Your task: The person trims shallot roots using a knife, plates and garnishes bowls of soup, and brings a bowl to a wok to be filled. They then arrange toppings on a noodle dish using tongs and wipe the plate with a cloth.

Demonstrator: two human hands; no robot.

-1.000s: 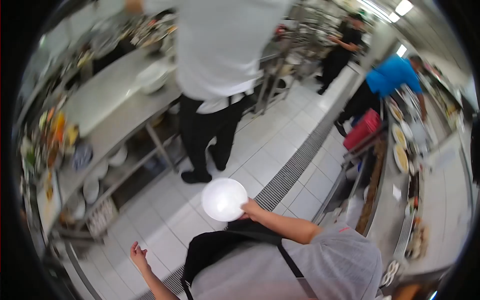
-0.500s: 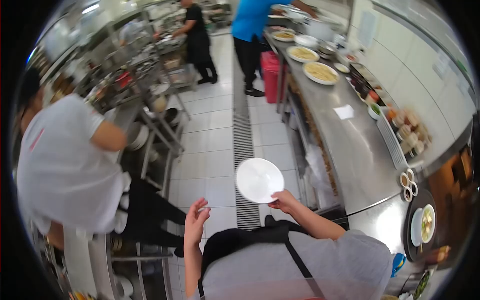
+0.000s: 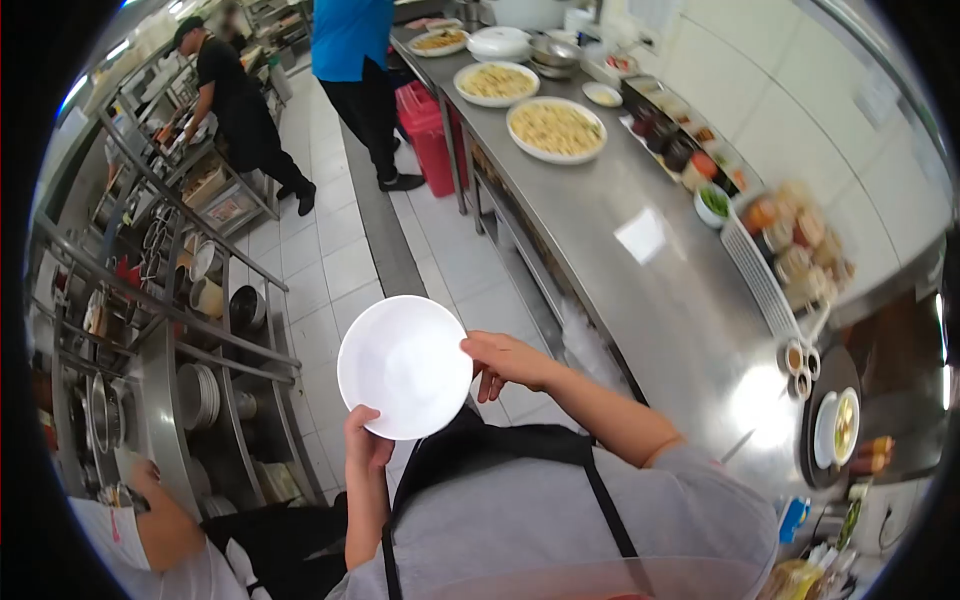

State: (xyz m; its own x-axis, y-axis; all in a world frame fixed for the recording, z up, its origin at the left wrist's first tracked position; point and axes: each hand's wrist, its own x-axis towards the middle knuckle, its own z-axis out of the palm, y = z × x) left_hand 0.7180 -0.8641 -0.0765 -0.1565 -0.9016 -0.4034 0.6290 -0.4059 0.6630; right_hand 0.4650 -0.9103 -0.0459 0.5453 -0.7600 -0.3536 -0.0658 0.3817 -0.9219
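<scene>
Both hands are clamped on a white bowl: the left hand (image 3: 366,440) grips its near rim, the right hand (image 3: 505,362) its right rim. The white bowl (image 3: 405,368) sits between them, above the tiled floor (image 3: 352,268). Right of the right hand runs a steel counter (image 3: 690,320), its front edge just beside the forearm. On it, ahead of that hand, stand two plates of food (image 3: 556,130) (image 3: 496,84); a white paper (image 3: 640,236) lies nearer. Steel shelving (image 3: 180,400) flanks the left hand. Open floor extends ahead of both hands, up to a person in blue (image 3: 352,50) beside a red bin (image 3: 428,135).
</scene>
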